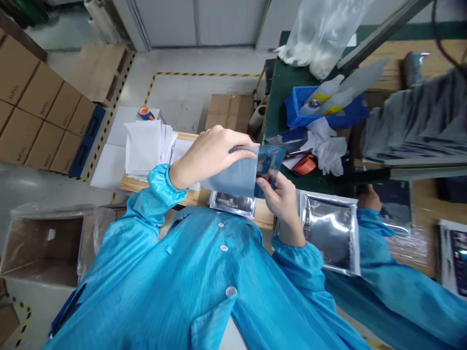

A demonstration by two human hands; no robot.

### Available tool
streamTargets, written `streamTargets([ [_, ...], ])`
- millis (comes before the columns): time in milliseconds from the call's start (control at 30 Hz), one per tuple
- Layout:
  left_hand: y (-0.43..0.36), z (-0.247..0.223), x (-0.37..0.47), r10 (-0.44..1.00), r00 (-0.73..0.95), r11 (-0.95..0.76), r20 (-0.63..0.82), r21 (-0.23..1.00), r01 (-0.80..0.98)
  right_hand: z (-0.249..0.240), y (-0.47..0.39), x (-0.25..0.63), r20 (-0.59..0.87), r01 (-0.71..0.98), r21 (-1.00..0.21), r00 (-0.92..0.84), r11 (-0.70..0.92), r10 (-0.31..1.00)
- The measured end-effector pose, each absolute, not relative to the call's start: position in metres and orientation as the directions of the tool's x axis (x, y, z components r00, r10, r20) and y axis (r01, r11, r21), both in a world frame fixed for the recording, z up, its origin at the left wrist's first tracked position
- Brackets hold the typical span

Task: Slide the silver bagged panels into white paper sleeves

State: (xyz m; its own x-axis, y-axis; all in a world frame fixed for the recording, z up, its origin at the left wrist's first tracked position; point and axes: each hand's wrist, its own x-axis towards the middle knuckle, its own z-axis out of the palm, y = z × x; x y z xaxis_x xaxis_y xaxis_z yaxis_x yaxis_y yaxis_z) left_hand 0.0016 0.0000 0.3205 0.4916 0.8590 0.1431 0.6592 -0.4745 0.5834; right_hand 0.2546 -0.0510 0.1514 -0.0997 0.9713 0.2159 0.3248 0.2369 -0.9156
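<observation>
My left hand grips the upper edge of a pale grey sleeve, thumb and fingers pinched together. On the other side, the fingers of my right hand are closed on a dark bluish, glossy flat bag that meets the sleeve's right end. Whether the glossy bag sits inside the sleeve or only against it, I cannot tell. Below them, a silvery antistatic bag lies on the wooden bench, near my body. A larger silvery bag is to the right of my right wrist.
White sleeves are stacked at the bench's left. On the green table are a blue bin with bottles, crumpled white gloves and an orange tape dispenser. A co-worker's hand is at right; an open carton stands left.
</observation>
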Motion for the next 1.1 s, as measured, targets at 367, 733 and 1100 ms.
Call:
streamTargets([
  [367,-0.004,0.297,0.01,0.892,0.372,-0.452,0.257,0.55,0.702,0.139,-0.05,0.226,0.138,0.173,-0.972,-0.112,0.156,0.984],
  [733,-0.059,0.188,0.01,0.891,-0.454,0.0,0.005,1.0,0.011,0.1,-0.036,0.182,-0.013,-0.309,-0.94,0.466,0.148,0.885],
  [1100,-0.116,0.108,0.049,0.92,-0.127,0.363,-0.37,0.929,-0.079,0.1,-0.039,0.158,-0.062,-0.172,-0.985,0.375,0.003,0.925],
])
